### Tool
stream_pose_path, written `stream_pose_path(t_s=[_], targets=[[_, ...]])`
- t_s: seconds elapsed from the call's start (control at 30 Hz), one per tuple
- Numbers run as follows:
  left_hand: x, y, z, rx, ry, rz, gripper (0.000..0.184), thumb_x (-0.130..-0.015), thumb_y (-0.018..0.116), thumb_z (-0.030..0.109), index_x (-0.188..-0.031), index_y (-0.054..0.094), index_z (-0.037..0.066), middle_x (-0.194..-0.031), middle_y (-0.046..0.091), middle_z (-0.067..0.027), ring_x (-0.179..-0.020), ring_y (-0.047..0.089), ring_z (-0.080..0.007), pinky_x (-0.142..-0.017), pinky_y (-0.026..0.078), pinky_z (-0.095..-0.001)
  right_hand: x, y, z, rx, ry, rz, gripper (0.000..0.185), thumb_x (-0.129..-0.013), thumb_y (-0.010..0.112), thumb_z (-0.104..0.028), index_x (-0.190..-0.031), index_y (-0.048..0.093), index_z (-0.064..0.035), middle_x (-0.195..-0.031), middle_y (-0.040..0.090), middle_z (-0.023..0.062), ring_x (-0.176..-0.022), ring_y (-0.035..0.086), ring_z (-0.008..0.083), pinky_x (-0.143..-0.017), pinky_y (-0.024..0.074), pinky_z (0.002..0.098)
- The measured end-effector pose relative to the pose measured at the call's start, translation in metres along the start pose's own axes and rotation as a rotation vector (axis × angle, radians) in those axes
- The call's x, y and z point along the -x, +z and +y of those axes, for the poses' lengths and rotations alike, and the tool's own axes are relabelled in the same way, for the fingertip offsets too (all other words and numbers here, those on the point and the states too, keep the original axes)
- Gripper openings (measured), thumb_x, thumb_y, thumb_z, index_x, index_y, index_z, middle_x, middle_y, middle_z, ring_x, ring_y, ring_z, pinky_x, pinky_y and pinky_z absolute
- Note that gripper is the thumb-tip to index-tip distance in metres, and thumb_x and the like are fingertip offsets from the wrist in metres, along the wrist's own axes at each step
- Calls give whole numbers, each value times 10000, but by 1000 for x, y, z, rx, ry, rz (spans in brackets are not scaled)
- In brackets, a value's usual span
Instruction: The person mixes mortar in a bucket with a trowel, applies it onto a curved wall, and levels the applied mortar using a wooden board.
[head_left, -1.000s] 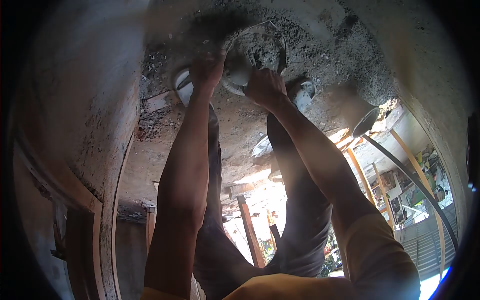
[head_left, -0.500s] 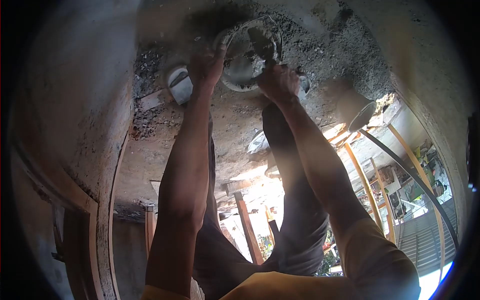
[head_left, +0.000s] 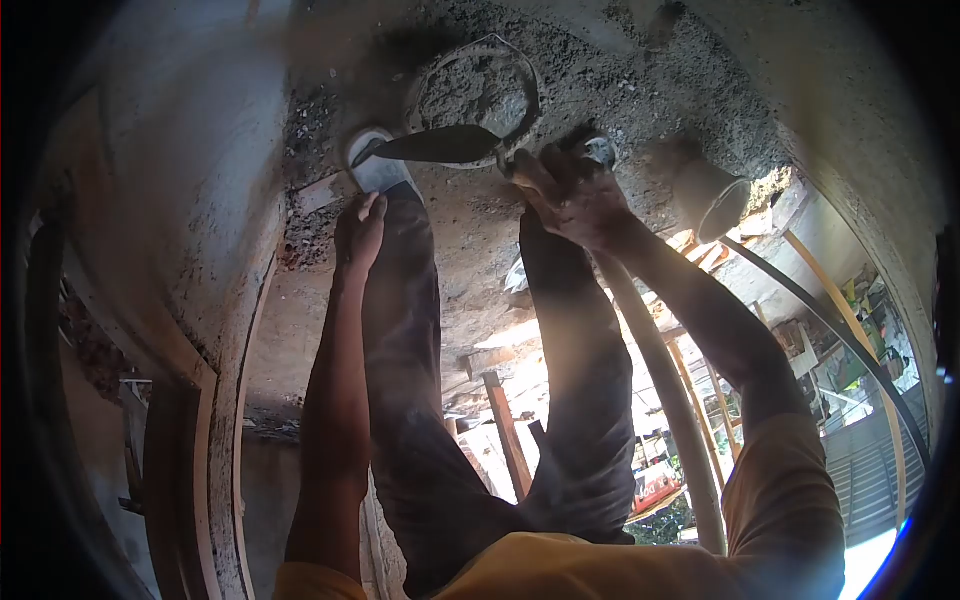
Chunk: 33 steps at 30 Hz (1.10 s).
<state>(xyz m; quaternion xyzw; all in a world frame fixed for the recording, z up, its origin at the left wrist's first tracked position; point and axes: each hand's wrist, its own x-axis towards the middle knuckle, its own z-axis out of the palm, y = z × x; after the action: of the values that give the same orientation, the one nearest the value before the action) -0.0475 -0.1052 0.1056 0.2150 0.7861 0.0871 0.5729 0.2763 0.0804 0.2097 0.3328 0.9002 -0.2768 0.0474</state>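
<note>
My right hand (head_left: 575, 195) is closed round the handle of a trowel, in front of my right shoe (head_left: 600, 152). The dark pointed trowel blade (head_left: 440, 145) reaches left across the near rim of a round bucket (head_left: 537, 100). Inside the bucket lies grey, wet-looking mortar (head_left: 480, 90). My left hand (head_left: 362, 232) is apart from the bucket, beside my left trouser leg. Its fingers are loosely curled, and I see nothing held in them. My left shoe (head_left: 372, 170) is partly behind the blade tip.
Grey mix (head_left: 640, 75) is spread over the ground around the bucket. At right an upturned bucket-like container (head_left: 715, 205) lies near a long dark hose or bar (head_left: 810, 335). A pale pole (head_left: 665, 390) slants beside my right leg. Walls (head_left: 180, 200) rise on both sides.
My left hand has let go of the bucket rim and drawn back towards my left leg. The trowel has come out of the bucket, its blade now pointing left over the near rim.
</note>
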Motion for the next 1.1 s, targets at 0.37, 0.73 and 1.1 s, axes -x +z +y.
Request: stream_pose_path(t_s=[0.37,0.73,1.1], targets=[[207,-50,-74,-25,-230,-370,593,-1106,528,354,-1584,435,15,-1587,524,-146,-1480,473,-277,-1209,366,-370,12,38,72,-61,603,-568,380,-918,666,-184,-1273,591,-71,-1214,675,204,-1107,702,389,-954,549,555],[-23,28,19,15,58,-16,769,-1018,623,484,-1537,444,-55,-1561,498,-284,-1463,490,-375,-1182,411,-425,-71,152,87,86,360,-567,292,-909,646,-222,-1122,727,-39,-1056,766,211,-1085,744,386,-903,611,512],[-163,67,66,15,487,214,430,-960,712,446,-1003,757,20,-951,764,-112,-884,715,-244,-791,534,-418,-81,183,74,-387,708,-475,192,-945,609,-219,-851,658,-59,-763,631,125,-714,633,283,-658,522,459]])
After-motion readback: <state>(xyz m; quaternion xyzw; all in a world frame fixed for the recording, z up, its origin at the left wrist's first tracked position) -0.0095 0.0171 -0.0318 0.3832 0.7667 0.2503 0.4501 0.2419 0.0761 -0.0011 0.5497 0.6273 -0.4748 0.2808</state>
